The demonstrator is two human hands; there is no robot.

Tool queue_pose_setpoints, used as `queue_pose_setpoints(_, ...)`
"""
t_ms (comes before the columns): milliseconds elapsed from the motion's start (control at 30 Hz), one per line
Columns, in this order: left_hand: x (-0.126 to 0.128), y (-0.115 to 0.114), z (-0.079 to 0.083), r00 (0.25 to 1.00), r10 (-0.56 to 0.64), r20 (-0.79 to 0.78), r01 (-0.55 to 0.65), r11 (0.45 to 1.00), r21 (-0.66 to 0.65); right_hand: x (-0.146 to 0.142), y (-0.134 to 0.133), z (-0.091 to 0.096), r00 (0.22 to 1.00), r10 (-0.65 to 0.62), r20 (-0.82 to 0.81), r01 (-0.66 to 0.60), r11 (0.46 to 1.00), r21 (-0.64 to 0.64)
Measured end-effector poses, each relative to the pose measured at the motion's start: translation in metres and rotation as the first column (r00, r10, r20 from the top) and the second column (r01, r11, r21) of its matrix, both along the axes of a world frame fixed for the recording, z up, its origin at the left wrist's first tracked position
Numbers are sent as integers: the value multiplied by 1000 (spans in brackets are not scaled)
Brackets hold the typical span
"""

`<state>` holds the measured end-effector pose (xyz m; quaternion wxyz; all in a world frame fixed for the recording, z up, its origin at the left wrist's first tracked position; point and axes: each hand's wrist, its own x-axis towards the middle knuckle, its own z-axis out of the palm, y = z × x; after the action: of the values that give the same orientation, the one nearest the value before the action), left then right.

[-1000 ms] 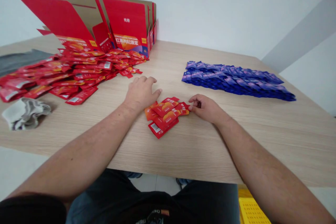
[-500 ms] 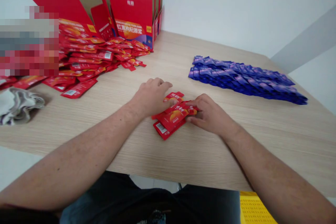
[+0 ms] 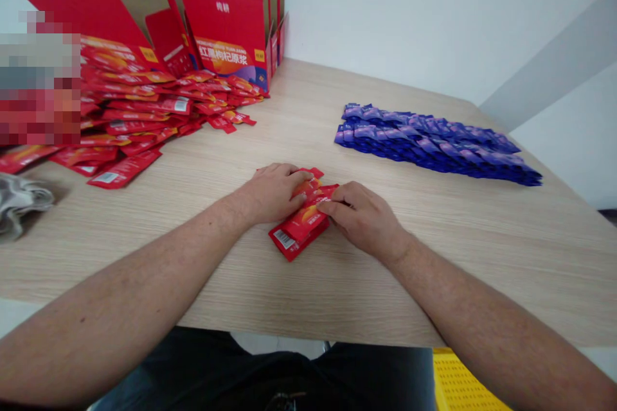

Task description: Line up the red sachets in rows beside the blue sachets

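Observed from where I stand: both hands are at a small group of red sachets (image 3: 304,219), which lies on the wooden table (image 3: 231,289) in front of the seated person. The left hand (image 3: 277,191) rests over the group's left side, thumb on the packets; its fingertips are partly hidden, so I cannot tell whether it grips or merely presses. The right hand (image 3: 359,213) appears to pinch the right edge of the top sachet between thumb and forefinger. Alignment is found uneven: a lower sachet (image 3: 284,239), barcode up, juts out toward the person. In my judgement, the handling calls for the left palm to act as a steady stop while the right fingers square the edges, with light pressure, since filled pouches probably slide over each other and may bulge if squeezed. The larger red heap (image 3: 144,115), left, lies well apart, as do the blue sachets (image 3: 434,148), right, their neat overlapping rows being a fair standard for comparison
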<state>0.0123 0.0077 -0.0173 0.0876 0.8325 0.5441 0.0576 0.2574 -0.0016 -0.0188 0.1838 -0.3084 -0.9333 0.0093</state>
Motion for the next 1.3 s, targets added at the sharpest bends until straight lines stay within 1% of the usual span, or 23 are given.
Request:
queue_pose_setpoints(67, -1, 0, 0, 1000, -2, 17, 2, 1000, -5, 8, 2, 7, 995, -82, -50, 82, 997, 3)
queue_pose_setpoints(167, 2, -2, 1, 1000, 25, 14, -25, 1000, -14, 27, 17, 10, 968, -164, -191, 182, 980, 81)
queue_pose_setpoints(267, 6, -6, 2, 999, 48, -19, -48, 999, -7, 50, 44, 4, 931, -228, -286, 276, 951, 140)
queue_pose_setpoints(400, 7, -8, 3, 999, 16, -35, -17, 999, -31, 73, 77, -11, 898, -304, -319, 354, 928, 113)
queue_pose_setpoints(467, 5, -8, 4, 1000, -13, -25, 12, 999, -49, 78, 88, -20, 888, -328, -322, 370, 926, 78)
queue_pose_setpoints(567, 0, -6, 6, 998, -70, -1, 70, 995, -72, 80, 97, -30, 885, -344, -314, 368, 930, 20)
queue_pose_setpoints(700, -4, -3, 9, 993, -103, 57, 107, 992, -73, 80, 101, -34, 887, -345, -306, 355, 934, -24)
queue_pose_setpoints(833, -5, 3, 6, 994, -67, 90, 71, 996, -47, 87, 99, -30, 883, -350, -313, 353, 934, -50)
queue_pose_setpoints(1033, -7, 10, 0, 994, -6, 112, 10, 999, -33, 103, 98, -24, 888, -368, -276, 342, 929, -139)
queue_pose_setpoints(1100, -7, 9, 0, 988, 18, 154, -14, 1000, -27, 106, 98, -22, 871, -405, -277, 370, 913, -171)
queue_pose_setpoints(1167, -8, 8, 0, 974, 46, 222, -42, 999, -23, 107, 98, -19, 843, -470, -261, 413, 877, -246)
queue_pose_setpoints(1233, -8, 6, 0, 947, 87, 309, -79, 996, -39, 106, 96, -16, 809, -543, -227, 456, 822, -343)
queue_pose_setpoints(1300, -7, 6, 0, 905, 149, 399, -125, 988, -86, 105, 94, -13, 769, -607, -201, 492, 762, -421)
